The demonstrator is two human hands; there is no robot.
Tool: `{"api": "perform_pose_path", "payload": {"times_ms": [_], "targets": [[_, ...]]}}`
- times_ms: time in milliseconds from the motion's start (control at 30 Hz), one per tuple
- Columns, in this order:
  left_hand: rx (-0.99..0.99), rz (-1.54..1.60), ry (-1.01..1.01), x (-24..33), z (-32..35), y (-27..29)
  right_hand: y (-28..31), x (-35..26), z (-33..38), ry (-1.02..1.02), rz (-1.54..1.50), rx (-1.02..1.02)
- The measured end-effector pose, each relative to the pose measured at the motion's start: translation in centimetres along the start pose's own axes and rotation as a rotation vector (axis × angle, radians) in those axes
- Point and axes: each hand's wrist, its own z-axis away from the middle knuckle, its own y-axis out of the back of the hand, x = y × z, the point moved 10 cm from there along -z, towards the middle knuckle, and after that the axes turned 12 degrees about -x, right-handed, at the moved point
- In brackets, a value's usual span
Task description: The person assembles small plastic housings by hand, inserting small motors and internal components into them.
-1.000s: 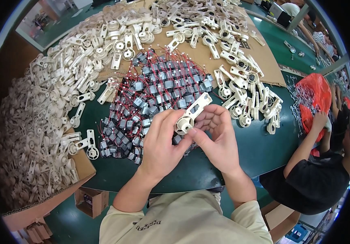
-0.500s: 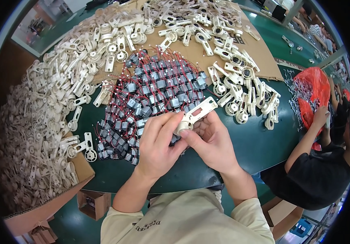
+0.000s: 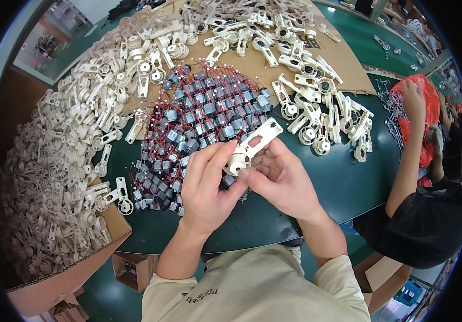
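Between both hands is a cream plastic housing (image 3: 258, 140) with a round cup at its near end and a slotted arm pointing away to the right. My left hand (image 3: 209, 185) is closed on the cup's left side with fingers and thumb. At the cup's near rim, my right hand (image 3: 282, 180) presses with its thumb, its fingers curled behind the slotted arm. Just beyond the hands lies a heap of small silver motors (image 3: 209, 110) with thin red wires. Whether a motor sits inside the cup I cannot tell.
A large pile of cream housings (image 3: 53, 177) fills a carton (image 3: 115, 225) at left and spreads over flat cardboard (image 3: 344, 64). More housings (image 3: 325, 118) lie right of the motors. At right, a person in black reaches over a red bag (image 3: 421, 107) beside loose screws (image 3: 389, 115).
The housing has tipped in my hands, so its cup opening shows more toward me. At right, the other person's arm has reached farther over the red bag.
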Motion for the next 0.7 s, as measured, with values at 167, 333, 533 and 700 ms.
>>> {"api": "perform_pose_path", "payload": {"times_ms": [167, 333, 533, 700], "targets": [[0.030, -0.009, -0.039, 0.12, 0.13, 0.18, -0.19, 0.08, 0.00, -0.018, -0.002, -0.011], [0.034, -0.003, -0.049, 0.25, 0.04, 0.32, -0.27, -0.15, 0.06, -0.007, 0.012, -0.030], [0.035, -0.003, -0.039, 0.03, 0.21, 0.35, -0.41, 0.24, -0.07, -0.002, -0.004, -0.039], [0.031, -0.023, -0.055, 0.24, 0.03, 0.14, -0.18, 0.08, 0.07, -0.012, 0.020, 0.011]]}}
